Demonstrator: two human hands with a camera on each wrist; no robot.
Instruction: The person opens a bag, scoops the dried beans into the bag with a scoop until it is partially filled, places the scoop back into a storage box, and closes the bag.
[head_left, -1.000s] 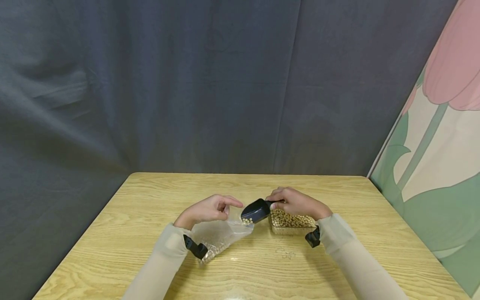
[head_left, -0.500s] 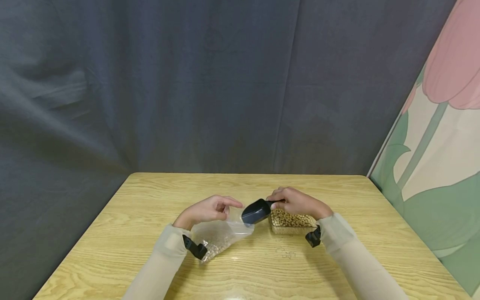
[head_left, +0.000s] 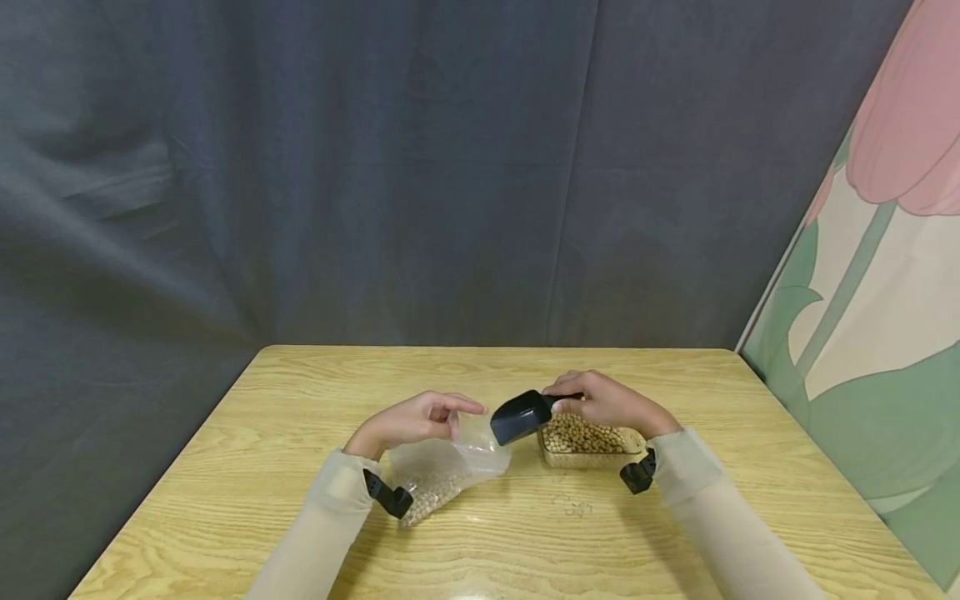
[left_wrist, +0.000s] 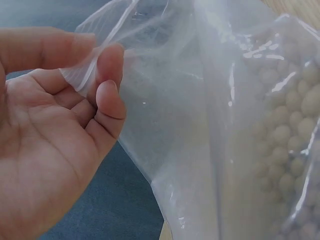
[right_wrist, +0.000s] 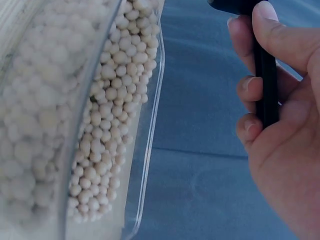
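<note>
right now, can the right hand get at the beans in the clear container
Probably yes: the right hand grips the black scoop close to the clear container, whose top looks open, and nothing visible blocks the way to the beans.

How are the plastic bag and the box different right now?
The bag is soft and creased, while the box has firm, straight walls. The left hand pinches the bag near its mouth; the box stands on the table, held by neither hand. Both are see-through and contain pale, round beans.
</note>
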